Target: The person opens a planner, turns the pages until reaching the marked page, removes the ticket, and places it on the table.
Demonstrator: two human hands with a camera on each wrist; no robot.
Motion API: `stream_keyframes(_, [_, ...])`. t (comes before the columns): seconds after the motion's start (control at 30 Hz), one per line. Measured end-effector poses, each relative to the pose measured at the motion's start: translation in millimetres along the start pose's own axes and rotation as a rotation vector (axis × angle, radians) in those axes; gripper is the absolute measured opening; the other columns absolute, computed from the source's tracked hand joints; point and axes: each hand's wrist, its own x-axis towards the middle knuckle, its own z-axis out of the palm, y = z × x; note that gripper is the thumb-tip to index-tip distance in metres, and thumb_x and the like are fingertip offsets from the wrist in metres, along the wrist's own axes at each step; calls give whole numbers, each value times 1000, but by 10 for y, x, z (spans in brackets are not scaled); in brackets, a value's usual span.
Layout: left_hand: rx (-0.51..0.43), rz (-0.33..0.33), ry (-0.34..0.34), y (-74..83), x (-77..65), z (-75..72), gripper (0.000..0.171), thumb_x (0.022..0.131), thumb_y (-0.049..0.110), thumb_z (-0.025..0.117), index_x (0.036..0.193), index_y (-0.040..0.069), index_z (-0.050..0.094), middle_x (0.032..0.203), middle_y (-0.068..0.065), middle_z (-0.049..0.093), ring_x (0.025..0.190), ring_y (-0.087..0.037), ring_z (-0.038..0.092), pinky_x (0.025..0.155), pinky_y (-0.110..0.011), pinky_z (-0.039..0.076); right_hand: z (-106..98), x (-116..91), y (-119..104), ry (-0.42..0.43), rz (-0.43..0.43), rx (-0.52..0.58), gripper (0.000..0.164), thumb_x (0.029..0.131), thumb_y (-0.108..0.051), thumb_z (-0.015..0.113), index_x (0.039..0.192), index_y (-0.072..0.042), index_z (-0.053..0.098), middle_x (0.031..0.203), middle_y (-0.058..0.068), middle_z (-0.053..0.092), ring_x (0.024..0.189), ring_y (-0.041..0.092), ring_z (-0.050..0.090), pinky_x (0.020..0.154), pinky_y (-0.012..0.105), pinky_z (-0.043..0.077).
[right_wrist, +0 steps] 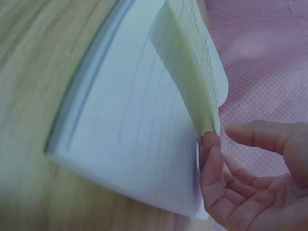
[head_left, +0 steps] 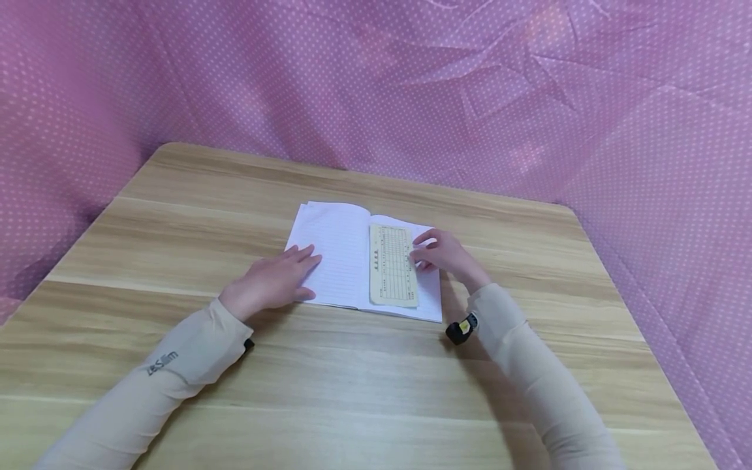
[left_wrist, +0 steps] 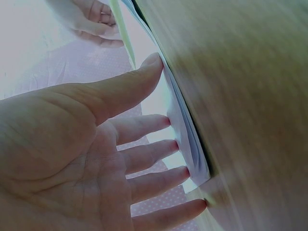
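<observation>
An open notebook (head_left: 337,251) with lined white pages lies on the wooden table. On its right page is a pale yellow printed paper form (head_left: 392,267), with ruled columns and small dark characters. My left hand (head_left: 273,277) rests on the outer edge of the left page, fingers spread and fairly straight. At the form's right edge, my right hand (head_left: 443,253) has curled fingers and pinches the paper. In the right wrist view, that side of the form (right_wrist: 185,72) stands raised off the page, a fingertip beneath it and the thumb close on the other side.
Bare wood of the table (head_left: 329,391) surrounds the notebook. Pink dotted cloth (head_left: 376,98) hangs behind the table and along both sides. A black wrist device (head_left: 461,328) is strapped at the right sleeve cuff.
</observation>
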Motion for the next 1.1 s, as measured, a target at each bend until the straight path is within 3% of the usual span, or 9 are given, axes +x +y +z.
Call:
stream_keyframes(0.5, [-2,-6,0,21,-11,12,69,95,29,66,149,-1,36,157,-22,25,141,-45,25,105,-66,31,-89,-50,83,23,-45,12,33,91,-7,68,119,4,53,95,18,67,74,19,65,75,34,57])
stream_keyframes(0.8, [-10,-3,4,4,-14,30,68,95,28,65,150,-1,36,157,-23,24,142,-45,24,106,-65,29,-338,-127,267,35,-2,-26,34,93,-8,65,122,4,52,90,15,65,77,21,65,80,38,56])
stream_keyframes(1.1, [-13,3,10,10,-16,34,68,95,28,66,149,-2,36,157,-23,25,141,-45,24,107,-64,30,-645,-227,488,56,11,-93,34,93,-7,65,121,6,52,87,13,66,73,16,63,74,30,56])
